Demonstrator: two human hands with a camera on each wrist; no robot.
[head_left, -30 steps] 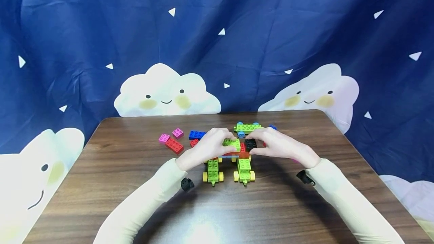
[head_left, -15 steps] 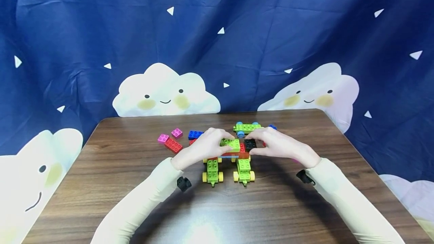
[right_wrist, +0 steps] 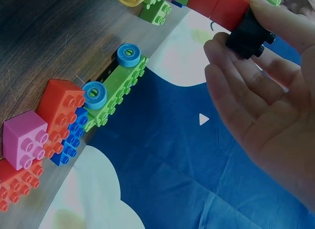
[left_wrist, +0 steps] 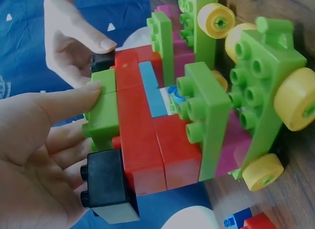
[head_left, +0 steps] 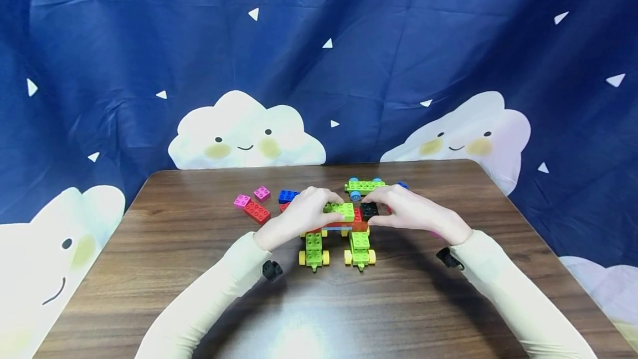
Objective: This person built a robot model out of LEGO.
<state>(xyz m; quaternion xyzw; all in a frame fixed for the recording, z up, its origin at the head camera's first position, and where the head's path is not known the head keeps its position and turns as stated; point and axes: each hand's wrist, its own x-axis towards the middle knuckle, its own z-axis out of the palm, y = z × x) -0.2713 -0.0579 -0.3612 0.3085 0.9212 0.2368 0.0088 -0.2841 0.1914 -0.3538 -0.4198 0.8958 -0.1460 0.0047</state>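
A toy-brick vehicle stands mid-table, its red bricks (left_wrist: 140, 135) bridging wheeled green bases (head_left: 314, 251) with yellow wheels (left_wrist: 298, 98). My left hand (head_left: 301, 215) pinches a lime green brick (left_wrist: 103, 98) on top of the red row, thumb on one side and fingers behind. At the right end my right hand (head_left: 406, 209) holds a black brick (right_wrist: 246, 34) between thumb and fingertips. Another black brick (left_wrist: 108, 182) sits on the near end in the left wrist view; my left hand hides it in the head view.
Behind the vehicle stands a green wheeled base (head_left: 366, 187) with blue wheels. Pink bricks (head_left: 262, 193), a red brick (head_left: 257, 212) and a blue brick (head_left: 288, 196) lie at back left. In the right wrist view, more red bricks (right_wrist: 60, 111) and a pink brick (right_wrist: 24, 138) lie near the table's edge.
My left wrist has shifted slightly left, while its fingers stay on the green brick. The right hand and the vehicle keep their places.
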